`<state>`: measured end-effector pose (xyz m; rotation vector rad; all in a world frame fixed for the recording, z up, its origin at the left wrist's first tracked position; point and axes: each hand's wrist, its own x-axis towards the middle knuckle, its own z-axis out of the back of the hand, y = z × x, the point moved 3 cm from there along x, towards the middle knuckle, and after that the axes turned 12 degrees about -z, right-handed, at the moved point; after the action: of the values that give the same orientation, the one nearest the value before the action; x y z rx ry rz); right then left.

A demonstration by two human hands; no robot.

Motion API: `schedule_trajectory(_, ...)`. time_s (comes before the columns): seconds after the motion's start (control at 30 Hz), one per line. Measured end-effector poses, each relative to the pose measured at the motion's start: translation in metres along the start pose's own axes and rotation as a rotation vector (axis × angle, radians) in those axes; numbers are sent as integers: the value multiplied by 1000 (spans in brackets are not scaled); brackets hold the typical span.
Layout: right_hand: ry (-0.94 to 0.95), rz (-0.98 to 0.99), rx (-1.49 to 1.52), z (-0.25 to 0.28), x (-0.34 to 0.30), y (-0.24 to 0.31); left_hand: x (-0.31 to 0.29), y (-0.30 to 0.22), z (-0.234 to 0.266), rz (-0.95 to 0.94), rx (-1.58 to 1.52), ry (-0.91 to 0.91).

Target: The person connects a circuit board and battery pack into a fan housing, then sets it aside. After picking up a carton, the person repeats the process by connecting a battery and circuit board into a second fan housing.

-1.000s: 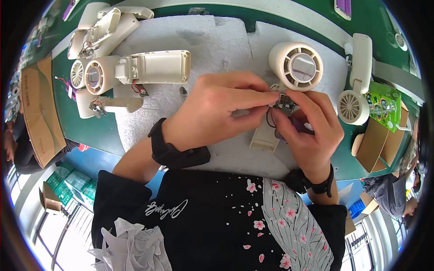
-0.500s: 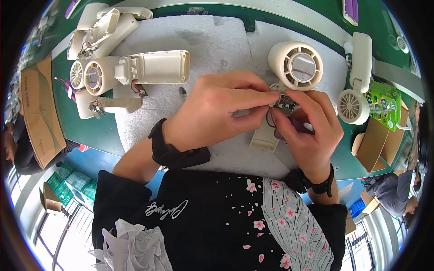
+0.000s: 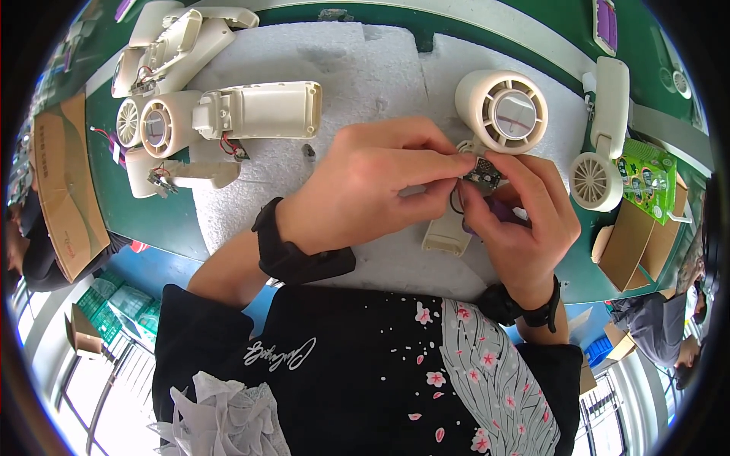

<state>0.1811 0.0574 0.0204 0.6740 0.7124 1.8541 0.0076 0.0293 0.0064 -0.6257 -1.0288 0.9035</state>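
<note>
Between my hands is a small dark circuit board [image 3: 484, 174], just below the round head of a cream handheld fan [image 3: 502, 112]. My right hand [image 3: 526, 209] pinches the board's right side between thumb and forefinger, with a purple part [image 3: 503, 215] under its palm. The fingertips of my left hand [image 3: 388, 178] are pressed together at the board's left edge; what they pinch is too small to make out. A dark wire loops below the board. The fan's open handle shell [image 3: 447, 234] points toward me, partly covered by my hands.
White foam sheets [image 3: 365, 83] cover the green table [image 3: 173, 225]. Several partly assembled cream fans [image 3: 258, 112] lie at left, some with loose wires. Another fan [image 3: 610, 114], a green packet [image 3: 646, 178] and a cardboard box [image 3: 635, 247] are at right. A cardboard panel [image 3: 70, 186] stands far left.
The board has tilted slightly between my fingers, showing more of its face. My hands keep almost the same place and grip; the whole view has shifted a little.
</note>
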Motion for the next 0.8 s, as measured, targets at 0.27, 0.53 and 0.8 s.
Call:
schedule_trajectory(0.27, 2, -12, 9, -1, 0, 0, 0, 1, 1, 9, -18, 7)
schedule_trajectory(0.53, 11, -24, 48, 0, -1, -2, 0, 2, 2, 14, -38, 17)
schedule_trajectory(0.8, 7, -6, -3, 0, -1, 1, 0, 1, 2, 14, -21, 17)
